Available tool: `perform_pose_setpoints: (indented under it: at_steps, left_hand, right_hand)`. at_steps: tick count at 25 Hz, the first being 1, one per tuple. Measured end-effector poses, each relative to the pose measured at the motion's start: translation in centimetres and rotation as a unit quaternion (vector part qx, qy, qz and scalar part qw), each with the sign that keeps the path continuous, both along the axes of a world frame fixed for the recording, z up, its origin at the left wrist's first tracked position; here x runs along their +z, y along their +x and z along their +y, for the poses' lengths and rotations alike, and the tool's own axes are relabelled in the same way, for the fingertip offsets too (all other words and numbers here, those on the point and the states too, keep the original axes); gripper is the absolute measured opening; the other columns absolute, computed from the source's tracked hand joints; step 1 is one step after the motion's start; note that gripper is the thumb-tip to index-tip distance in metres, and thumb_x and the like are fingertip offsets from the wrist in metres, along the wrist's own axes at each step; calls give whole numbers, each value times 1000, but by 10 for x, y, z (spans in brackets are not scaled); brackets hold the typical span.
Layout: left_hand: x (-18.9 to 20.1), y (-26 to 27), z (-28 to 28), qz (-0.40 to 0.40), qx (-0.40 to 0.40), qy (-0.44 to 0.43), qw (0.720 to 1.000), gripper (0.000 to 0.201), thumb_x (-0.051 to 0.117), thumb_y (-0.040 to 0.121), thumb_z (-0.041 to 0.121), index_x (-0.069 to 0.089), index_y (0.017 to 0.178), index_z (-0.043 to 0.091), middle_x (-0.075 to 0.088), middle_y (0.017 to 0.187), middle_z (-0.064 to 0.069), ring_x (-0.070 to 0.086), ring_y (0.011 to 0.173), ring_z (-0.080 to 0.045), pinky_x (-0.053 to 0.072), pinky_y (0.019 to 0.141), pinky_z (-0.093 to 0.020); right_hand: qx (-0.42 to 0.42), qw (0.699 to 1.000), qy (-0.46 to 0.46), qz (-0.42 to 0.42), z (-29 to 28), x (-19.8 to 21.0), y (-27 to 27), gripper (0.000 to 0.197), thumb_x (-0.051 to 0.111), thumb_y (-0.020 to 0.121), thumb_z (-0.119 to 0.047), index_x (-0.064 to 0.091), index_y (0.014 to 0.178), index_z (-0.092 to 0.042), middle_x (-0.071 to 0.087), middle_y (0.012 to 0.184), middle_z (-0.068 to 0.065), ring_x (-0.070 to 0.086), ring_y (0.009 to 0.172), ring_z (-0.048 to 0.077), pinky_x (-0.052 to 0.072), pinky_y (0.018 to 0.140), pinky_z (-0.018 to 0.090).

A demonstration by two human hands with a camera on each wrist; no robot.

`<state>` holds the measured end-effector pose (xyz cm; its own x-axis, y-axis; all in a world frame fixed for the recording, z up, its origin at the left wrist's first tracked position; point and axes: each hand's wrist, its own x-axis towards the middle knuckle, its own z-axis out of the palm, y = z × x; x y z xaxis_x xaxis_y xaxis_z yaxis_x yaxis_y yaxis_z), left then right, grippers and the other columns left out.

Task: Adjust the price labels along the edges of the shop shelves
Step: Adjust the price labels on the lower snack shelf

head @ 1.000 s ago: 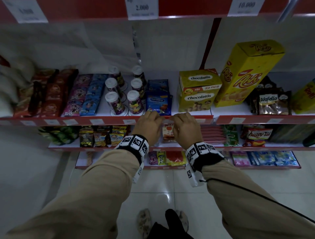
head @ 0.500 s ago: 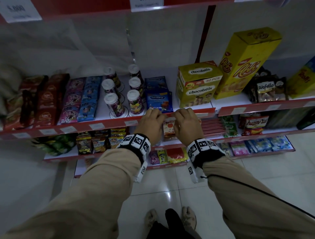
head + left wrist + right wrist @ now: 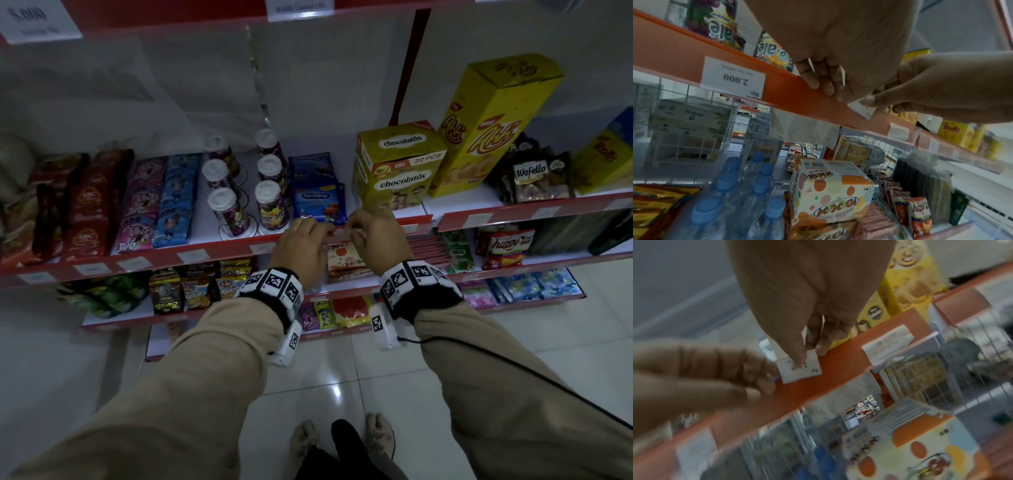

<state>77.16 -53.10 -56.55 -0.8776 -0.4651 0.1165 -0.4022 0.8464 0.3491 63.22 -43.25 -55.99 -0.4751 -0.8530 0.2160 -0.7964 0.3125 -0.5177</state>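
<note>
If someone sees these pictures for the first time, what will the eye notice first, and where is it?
First, the two hands meeting at the red shelf edge: the right hand pinches a small white price label against it, and the left hand has its fingertips on the strip beside the label. Next, the tall yellow snack box on the shelf to the right.

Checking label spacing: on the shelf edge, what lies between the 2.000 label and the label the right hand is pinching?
In the left wrist view, only bare orange rail, with the left hand's fingertips pressing on it.
</note>
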Motion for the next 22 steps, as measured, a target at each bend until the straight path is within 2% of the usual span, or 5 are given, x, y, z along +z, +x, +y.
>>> perform_pose_setpoints:
  at_steps: [3,7,12,18,22]
  left_hand:
    - [2,-4,-1,35,38,48,997,34,48,95,20,53,127,12,59,114,-9,47,109,-29,39,92,-40]
    - [3,-9,0,74,80,97,989,31,47,98,33,57,118,12,64,102,-8,49,101,-28,41,84,-38]
    - [-1,-9,1,77,83,86,990,24,49,97,26,59,104,5,60,102,-15,48,97,-32,37,80,-38]
    - [2,-12,1,65,118,110,985,21,49,97,26,57,100,7,61,98,-13,48,96,-30,39,78,-39]
    - [7,-11,1,51,114,101,987,21,51,96,26,57,98,7,61,97,-13,48,95,-29,40,78,-40]
  right_hand:
    - [-90,978,-100,-161,-4,3,-1,10,64,84,-5,66,93,-10,66,78,2,60,74,15,46,66,24]
    - [-136,904,-156,-375,-9,-1,12,17,69,81,0,60,93,-9,61,78,1,61,75,17,54,70,29]
    - [-134,862,-173,-458,-5,-8,25,12,71,82,-4,61,87,-4,64,78,13,60,65,14,49,59,18]
    - [-73,870,-119,-474,5,-8,18,21,68,81,5,60,100,7,66,76,12,63,68,22,55,72,32]
    - [-62,941,-112,-312,11,-4,10,23,70,82,-6,62,103,-10,65,79,-5,62,67,2,52,66,22]
